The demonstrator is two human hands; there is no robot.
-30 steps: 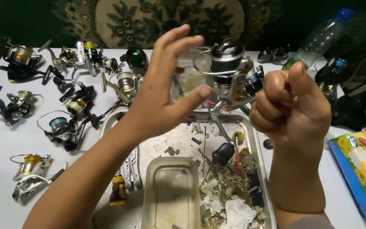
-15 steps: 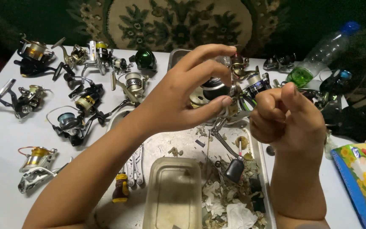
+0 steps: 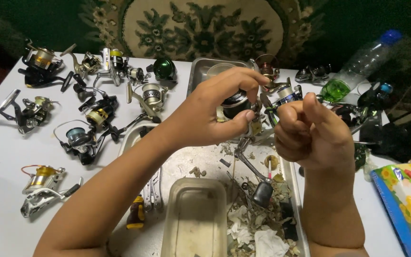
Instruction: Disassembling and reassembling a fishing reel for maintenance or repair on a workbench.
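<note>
My left hand (image 3: 215, 112) is wrapped around the dark spool end of a fishing reel (image 3: 236, 104), fingers curled over its top, above the far end of a metal tray (image 3: 205, 162). My right hand (image 3: 310, 131) is a closed fist just to the right of it, gripping the reel's body or handle; what exactly it holds is hidden. The reel's crank arm with a black knob (image 3: 262, 192) hangs down over the tray.
Several spinning reels (image 3: 89, 119) lie across the white table on the left. In the tray are a clear plastic tub (image 3: 193, 221), crumpled tissues and scraps (image 3: 258, 233). A plastic bottle with green liquid (image 3: 353, 71) and more reels lie at right, a colourful packet (image 3: 407, 200) at bottom right.
My left hand, open with fingers spread above the reel a second ago, has come down and closed over its spool. The right fist has stayed about where it was.
</note>
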